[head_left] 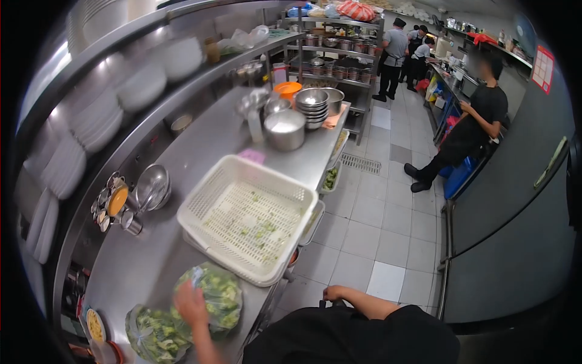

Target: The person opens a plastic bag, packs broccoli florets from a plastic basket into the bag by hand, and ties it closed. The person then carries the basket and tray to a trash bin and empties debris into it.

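On the steel counter lie two clear plastic bags of cut green vegetables, one bag (221, 297) nearer the counter's edge and another bag (153, 335) to its left. My left hand (191, 303) is over the left side of the first bag, blurred; whether its fingers grip the plastic is unclear. Just beyond the bags, a white perforated basket (242, 159) holds scattered green scraps. My right hand (331, 293) is beside my body at the waist, its fingers curled; what they hold, if anything, is hidden.
Stacked metal bowls (313, 103) and a pot (285, 130) stand farther along the counter (160, 261). Plates (140, 84) fill the left shelf. A person (479, 115) leans at the right-hand counter, and several people stand farther back. Grey doors (515, 200) flank the tiled aisle.
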Available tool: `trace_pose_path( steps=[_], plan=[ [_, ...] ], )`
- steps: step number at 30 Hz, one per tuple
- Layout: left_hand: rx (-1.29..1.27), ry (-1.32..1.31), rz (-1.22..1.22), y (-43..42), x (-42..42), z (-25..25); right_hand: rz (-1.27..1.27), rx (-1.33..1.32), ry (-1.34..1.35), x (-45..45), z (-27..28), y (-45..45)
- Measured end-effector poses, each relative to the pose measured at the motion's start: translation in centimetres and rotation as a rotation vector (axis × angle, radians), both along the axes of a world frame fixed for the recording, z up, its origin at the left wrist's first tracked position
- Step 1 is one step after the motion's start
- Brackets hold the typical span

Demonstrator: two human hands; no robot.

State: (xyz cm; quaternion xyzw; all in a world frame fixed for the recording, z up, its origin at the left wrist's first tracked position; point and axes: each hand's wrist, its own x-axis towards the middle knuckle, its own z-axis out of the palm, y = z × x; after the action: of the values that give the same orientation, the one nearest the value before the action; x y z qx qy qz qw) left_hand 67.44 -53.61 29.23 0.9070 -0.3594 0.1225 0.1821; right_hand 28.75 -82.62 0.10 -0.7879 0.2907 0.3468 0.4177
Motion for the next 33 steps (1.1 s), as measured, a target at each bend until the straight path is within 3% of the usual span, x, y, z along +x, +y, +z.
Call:
trace_pose_path(
  steps=[2,4,6,9,11,13,18,19,21,29,33],
  plan=[
    [-0.019,-0.003,0.033,0.1,-0.2,-0.9,0.019,-0.012,-0.157,-5.2,-0.4,-1.6],
    [-0.088,-0.076,0.116,0.3,-0.8,-1.9,0.049,0.086,0.030,-11.5,-10.1,-4.1],
    [0.006,-0.053,0.174,-0.3,-1.9,-1.6,-0.349,0.095,0.260,-15.6,-8.8,-5.3],
    [0.162,0.032,0.264,-1.1,-2.1,-0.9,-0.242,0.052,0.173,-22.6,-8.0,-7.6],
    [0.221,0.097,0.293,-1.5,-2.0,-0.4,-0.414,0.054,0.323,-25.8,-8.7,-8.9],
    [0.248,0.168,0.312,-1.8,-2.0,0.0,-0.432,0.048,0.351,-27.1,-7.3,-10.0],
    [0.265,0.157,0.320,-1.5,-0.4,-1.4,-0.473,0.070,0.298,-25.6,-6.3,-10.6],
    [0.269,0.134,0.322,-1.4,-0.4,-1.5,-0.496,0.102,0.297,-24.3,-7.1,-10.6],
    [0.260,0.113,0.331,-1.2,0.2,-2.2,-0.310,0.115,0.205,-22.3,-11.2,-10.3],
    [0.211,0.060,0.336,-1.1,-0.7,-2.4,-0.310,0.158,0.106,-16.1,-2.2,-10.0],
    [0.169,0.042,0.323,-1.0,-1.2,-2.1,-0.325,0.096,0.156,-18.7,-5.8,-11.7]
  ],
)
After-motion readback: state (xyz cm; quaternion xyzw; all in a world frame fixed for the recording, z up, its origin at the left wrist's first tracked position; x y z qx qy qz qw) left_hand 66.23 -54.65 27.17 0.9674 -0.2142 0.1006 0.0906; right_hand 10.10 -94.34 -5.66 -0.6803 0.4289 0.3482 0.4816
